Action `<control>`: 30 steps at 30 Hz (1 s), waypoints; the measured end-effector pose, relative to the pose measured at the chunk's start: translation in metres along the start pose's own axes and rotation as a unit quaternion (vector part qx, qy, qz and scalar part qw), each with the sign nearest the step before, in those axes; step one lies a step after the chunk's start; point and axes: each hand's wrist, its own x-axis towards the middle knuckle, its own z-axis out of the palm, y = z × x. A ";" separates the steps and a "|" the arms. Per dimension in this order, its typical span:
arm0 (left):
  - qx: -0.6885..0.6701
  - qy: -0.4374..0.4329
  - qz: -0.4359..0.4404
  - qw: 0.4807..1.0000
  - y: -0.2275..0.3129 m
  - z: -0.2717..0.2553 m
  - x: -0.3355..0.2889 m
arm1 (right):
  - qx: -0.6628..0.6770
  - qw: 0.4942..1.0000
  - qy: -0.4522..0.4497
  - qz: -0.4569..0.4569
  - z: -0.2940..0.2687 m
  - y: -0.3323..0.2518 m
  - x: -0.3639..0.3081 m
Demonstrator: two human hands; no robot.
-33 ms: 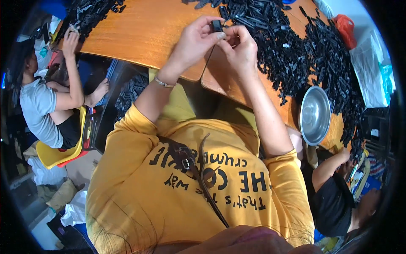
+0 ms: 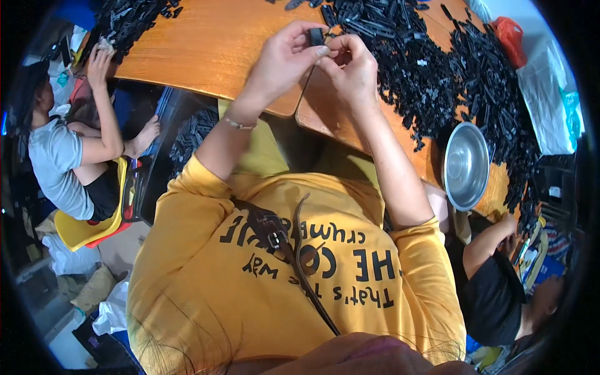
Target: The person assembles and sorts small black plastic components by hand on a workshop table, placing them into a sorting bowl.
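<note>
Pinching a small black piece above the desk

Filling the upper part of the view, the orange wooden desk (image 2: 206,56) has a seam running inward from its near edge, where two boards with rounded corners meet. At its left end sits a person in a grey shirt (image 2: 59,165), on a yellow chair; beyond its right end is another person in a black shirt (image 2: 494,300), an arm reaching to the desk. A wide heap of black parts (image 2: 400,69) spreads over the right side, down toward the near edge. A smaller pile of black parts (image 2: 134,19) lies at the left end. Along the right edge rests a white plastic bag (image 2: 544,100), with a red bag (image 2: 509,40) just beside it. A round metal bowl (image 2: 466,166) stands by the near edge at the right, against the heap.

Both hands meet above the seam, inward of the near edge. The left hand (image 2: 289,59) grips between thumb and fingers; the right hand (image 2: 353,69) has its thumb and forefinger drawn in beside the left thumb, and I cannot tell whether they close on anything. On the left wrist is a bracelet (image 2: 240,125). Smallest, the black piece (image 2: 316,36) stands out between the left fingers and thumb.
</note>
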 end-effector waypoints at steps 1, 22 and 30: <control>0.046 0.001 0.039 0.998 0.004 -0.001 -0.004 | -0.015 0.999 0.000 -0.039 0.003 0.005 -0.002; 0.567 -0.057 0.105 0.815 0.005 -0.077 0.003 | -0.378 0.899 -0.193 -0.112 -0.066 0.035 -0.026; 0.638 -0.090 0.332 0.689 -0.057 -0.034 0.126 | -0.229 0.960 -0.136 -0.090 -0.063 0.021 -0.031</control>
